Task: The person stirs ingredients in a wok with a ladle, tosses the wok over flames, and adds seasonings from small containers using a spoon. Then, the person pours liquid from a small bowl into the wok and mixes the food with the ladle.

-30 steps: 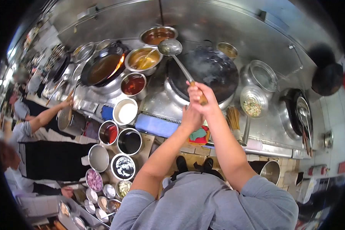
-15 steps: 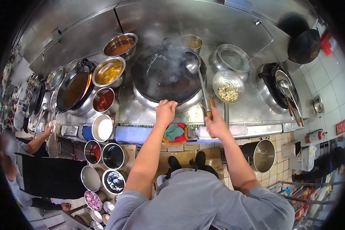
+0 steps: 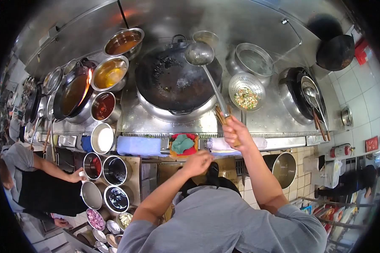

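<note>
My right hand point(image 3: 237, 134) is wrapped round the wooden handle of a long metal ladle point(image 3: 199, 53). The ladle's bowl is raised over the far right part of a big black wok point(image 3: 164, 86), whose inside looks dark with a few wet or shiny patches. My left hand point(image 3: 198, 163) is off the wok, close in front of my body, with curled fingers and nothing visible in them. A green and red folded cloth point(image 3: 183, 144) lies on the stove's front edge just beyond it. Right of the ladle sits a perforated strainer point(image 3: 246, 80) holding chopped mixed bits.
Bowls of orange liquid point(image 3: 124, 44) and yellow liquid point(image 3: 109, 75) stand left of the wok, with a pot of red sauce point(image 3: 103, 106). Flames lick another wok point(image 3: 74, 95). A co-worker's hand point(image 3: 77, 175) is by the pots at left. A large pot point(image 3: 284, 170) stands at right.
My left hand has let go of the wok's near rim and drawn back toward my body. The ladle has lifted up and left. Steam over the wok has thinned. The co-worker's arm has moved.
</note>
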A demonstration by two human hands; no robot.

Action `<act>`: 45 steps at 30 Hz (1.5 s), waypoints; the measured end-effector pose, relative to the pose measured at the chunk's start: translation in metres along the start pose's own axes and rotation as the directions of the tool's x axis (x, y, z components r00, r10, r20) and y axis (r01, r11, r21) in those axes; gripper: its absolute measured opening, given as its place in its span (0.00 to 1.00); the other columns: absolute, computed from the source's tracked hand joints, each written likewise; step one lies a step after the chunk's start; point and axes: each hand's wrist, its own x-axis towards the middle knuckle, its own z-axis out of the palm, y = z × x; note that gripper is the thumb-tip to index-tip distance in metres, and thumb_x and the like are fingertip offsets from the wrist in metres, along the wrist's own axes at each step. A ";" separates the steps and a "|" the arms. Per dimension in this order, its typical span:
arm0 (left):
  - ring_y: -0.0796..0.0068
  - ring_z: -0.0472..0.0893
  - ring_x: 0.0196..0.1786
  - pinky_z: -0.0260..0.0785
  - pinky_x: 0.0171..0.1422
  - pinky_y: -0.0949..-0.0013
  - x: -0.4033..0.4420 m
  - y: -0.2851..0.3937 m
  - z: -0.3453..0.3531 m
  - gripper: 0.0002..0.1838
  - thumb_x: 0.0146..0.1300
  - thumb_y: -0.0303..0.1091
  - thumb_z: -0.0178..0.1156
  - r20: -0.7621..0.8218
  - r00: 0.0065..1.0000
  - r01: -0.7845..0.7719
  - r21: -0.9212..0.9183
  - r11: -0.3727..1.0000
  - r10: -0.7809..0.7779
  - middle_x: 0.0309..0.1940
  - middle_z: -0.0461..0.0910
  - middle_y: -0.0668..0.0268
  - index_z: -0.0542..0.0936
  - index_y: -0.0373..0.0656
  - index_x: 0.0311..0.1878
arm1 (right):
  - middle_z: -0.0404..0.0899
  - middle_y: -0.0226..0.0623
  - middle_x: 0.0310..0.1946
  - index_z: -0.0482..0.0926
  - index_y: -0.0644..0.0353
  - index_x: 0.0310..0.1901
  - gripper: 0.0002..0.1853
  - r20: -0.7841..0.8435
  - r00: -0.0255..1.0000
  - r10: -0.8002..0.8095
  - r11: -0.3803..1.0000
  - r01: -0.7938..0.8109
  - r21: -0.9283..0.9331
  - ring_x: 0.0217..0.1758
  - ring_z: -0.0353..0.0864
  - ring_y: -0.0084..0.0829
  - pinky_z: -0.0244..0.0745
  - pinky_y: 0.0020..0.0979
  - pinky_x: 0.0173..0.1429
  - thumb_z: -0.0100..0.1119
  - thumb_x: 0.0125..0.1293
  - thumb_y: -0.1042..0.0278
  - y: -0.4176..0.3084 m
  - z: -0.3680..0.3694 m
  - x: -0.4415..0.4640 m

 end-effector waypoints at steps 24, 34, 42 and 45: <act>0.53 0.80 0.42 0.72 0.46 0.54 0.100 0.055 0.123 0.18 0.57 0.53 0.54 0.571 0.738 0.231 0.287 0.930 -0.360 0.35 0.80 0.50 0.81 0.48 0.31 | 0.61 0.28 0.22 0.57 0.51 0.66 0.24 -0.188 0.927 -0.326 0.909 0.252 -0.331 0.13 0.58 0.15 0.59 0.19 0.16 0.48 0.70 0.66 -0.105 -0.042 -0.208; 0.63 0.78 0.30 0.73 0.35 0.61 0.226 0.013 0.147 0.26 0.59 0.38 0.58 0.163 0.743 0.664 -0.053 0.746 -0.649 0.31 0.75 0.60 0.62 0.43 0.59 | 0.63 0.29 0.23 0.59 0.51 0.64 0.23 -0.202 0.853 -0.482 0.866 0.427 -0.261 0.14 0.59 0.18 0.60 0.21 0.18 0.49 0.68 0.70 -0.109 -0.075 -0.223; 0.85 0.66 0.19 0.63 0.21 0.79 0.153 0.055 0.131 0.07 0.63 0.29 0.54 0.731 0.547 0.530 -0.680 -0.507 -0.408 0.20 0.65 0.74 0.68 0.44 0.42 | 0.67 0.30 0.23 0.52 0.55 0.68 0.29 -0.369 0.670 -0.644 0.667 0.256 -0.699 0.16 0.65 0.20 0.63 0.23 0.19 0.49 0.67 0.75 -0.116 -0.084 -0.230; 0.86 0.66 0.19 0.61 0.20 0.80 0.149 0.079 0.095 0.08 0.64 0.30 0.53 0.754 0.568 0.509 -0.637 -0.579 -0.330 0.20 0.65 0.75 0.69 0.43 0.45 | 0.67 0.30 0.22 0.54 0.56 0.68 0.29 -0.372 0.607 -0.702 0.608 0.238 -0.757 0.15 0.64 0.20 0.62 0.22 0.17 0.50 0.66 0.74 -0.118 -0.083 -0.227</act>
